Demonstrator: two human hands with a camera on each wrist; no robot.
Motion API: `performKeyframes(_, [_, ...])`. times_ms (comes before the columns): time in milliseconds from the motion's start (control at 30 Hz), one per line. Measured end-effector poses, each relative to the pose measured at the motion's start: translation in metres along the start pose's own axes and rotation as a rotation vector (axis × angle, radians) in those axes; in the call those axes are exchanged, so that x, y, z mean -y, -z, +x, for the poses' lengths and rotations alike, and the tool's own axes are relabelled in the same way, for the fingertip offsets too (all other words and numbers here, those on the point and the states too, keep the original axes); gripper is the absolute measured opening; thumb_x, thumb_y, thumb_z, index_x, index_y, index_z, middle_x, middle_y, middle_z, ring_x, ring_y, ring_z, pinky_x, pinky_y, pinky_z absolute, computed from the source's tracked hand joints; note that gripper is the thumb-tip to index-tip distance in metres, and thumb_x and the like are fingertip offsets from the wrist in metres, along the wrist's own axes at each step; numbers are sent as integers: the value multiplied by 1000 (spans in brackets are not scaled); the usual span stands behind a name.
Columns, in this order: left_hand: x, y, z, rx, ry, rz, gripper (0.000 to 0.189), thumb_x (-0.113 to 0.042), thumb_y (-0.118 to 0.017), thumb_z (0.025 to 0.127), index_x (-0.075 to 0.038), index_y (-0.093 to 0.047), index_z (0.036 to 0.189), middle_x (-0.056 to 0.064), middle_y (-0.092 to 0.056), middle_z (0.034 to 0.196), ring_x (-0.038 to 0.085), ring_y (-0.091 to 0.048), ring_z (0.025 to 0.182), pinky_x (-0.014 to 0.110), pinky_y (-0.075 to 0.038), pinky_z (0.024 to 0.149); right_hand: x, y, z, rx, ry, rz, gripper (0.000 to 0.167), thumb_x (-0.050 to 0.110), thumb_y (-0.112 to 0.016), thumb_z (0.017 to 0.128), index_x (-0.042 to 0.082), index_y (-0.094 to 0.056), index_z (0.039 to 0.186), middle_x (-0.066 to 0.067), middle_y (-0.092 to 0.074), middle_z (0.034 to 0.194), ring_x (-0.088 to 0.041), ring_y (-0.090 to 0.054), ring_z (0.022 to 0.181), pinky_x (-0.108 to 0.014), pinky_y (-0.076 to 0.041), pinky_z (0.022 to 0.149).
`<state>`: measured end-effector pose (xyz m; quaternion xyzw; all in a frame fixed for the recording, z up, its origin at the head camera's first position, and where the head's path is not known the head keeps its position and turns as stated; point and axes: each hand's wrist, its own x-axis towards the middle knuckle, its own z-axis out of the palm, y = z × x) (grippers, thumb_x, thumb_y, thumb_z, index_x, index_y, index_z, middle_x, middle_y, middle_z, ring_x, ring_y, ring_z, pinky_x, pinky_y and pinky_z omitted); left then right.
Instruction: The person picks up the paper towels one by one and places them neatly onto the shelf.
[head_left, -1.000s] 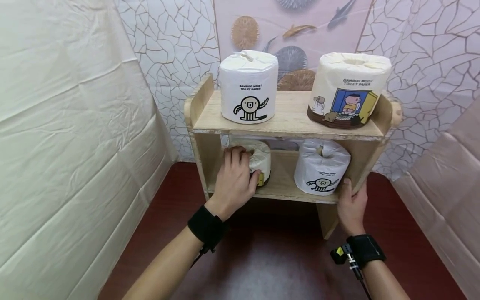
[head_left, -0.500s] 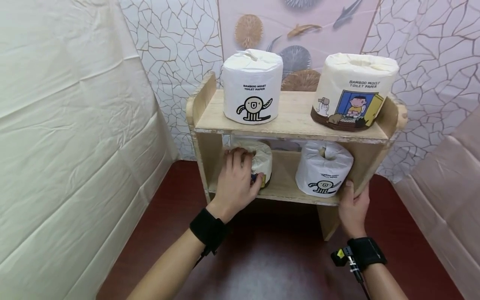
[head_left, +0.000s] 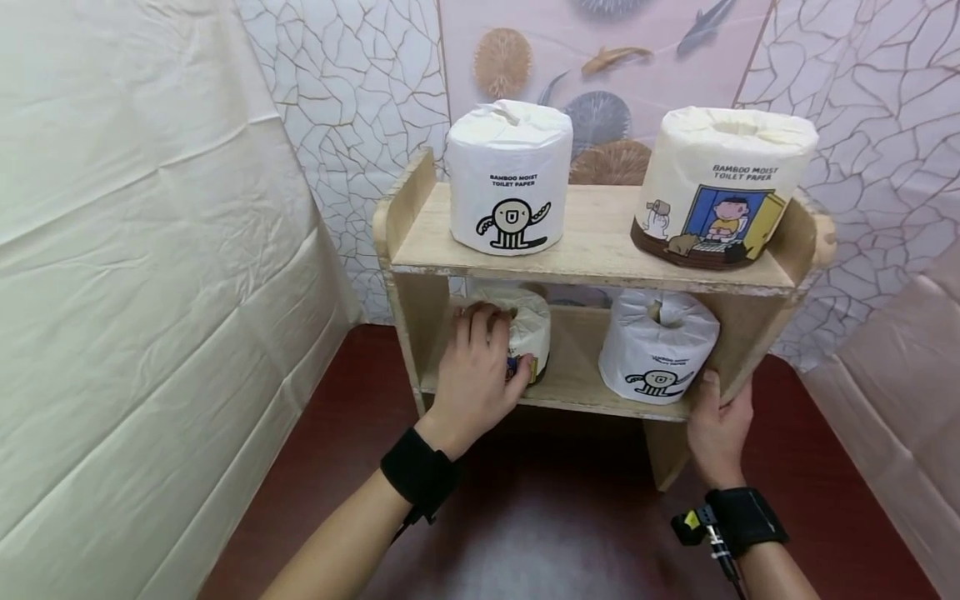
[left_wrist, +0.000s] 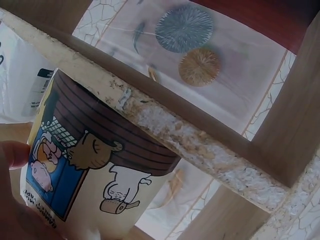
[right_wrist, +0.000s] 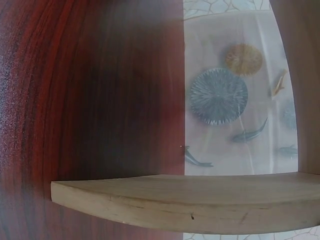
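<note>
In the head view, my left hand (head_left: 476, 371) holds a cream-wrapped toilet paper roll (head_left: 531, 333) at the left of the lower shelf. Its fingers bend over the top and the thumb lies on the front. The left wrist view shows the printed cartoon side of this roll (left_wrist: 95, 160), standing against the board edge. My right hand (head_left: 720, 429) grips the right side panel (head_left: 742, 333) of the wooden shelf (head_left: 600, 237), thumb in front, other fingers mostly hidden. Right beside that thumb is a white toilet paper roll (head_left: 658, 350). The right wrist view does not show the hand.
On the upper shelf stand a white toilet paper roll (head_left: 510, 179) at the left and a larger-looking cream roll (head_left: 723, 187) at the right. The shelf stands on a dark red table (head_left: 555, 517), between cloth side walls (head_left: 150, 292) and a patterned backdrop (head_left: 337, 100).
The shelf and its rolls appear slightly further right in the head view, the right end most, and my right hand shifts along with it. My left hand keeps its hold on the cream roll.
</note>
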<state>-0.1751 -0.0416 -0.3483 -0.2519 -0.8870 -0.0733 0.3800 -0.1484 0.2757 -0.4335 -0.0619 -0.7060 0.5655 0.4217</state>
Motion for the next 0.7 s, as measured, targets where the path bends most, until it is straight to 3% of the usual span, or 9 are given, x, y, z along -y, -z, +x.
performKeyframes(333, [2,6,-1,-8,5,14,55,-42,-64,100,0,-59,136,21,-58,137,40,-54,131,56,-41,116,7,-2,-3,8,-6,0,46,18,-51,109,11,-51,154,-1,-59,138,-8,-54,125,-21,-40,104])
performKeyframes(700, [5,14,-11,-56,28,-28,75,-53,-69,95,-4,-50,149,23,-48,151,41,-45,144,56,-40,116,8,-4,-2,43,-2,-6,47,18,-51,110,13,-49,157,-2,-59,139,-8,-54,124,-21,-41,102])
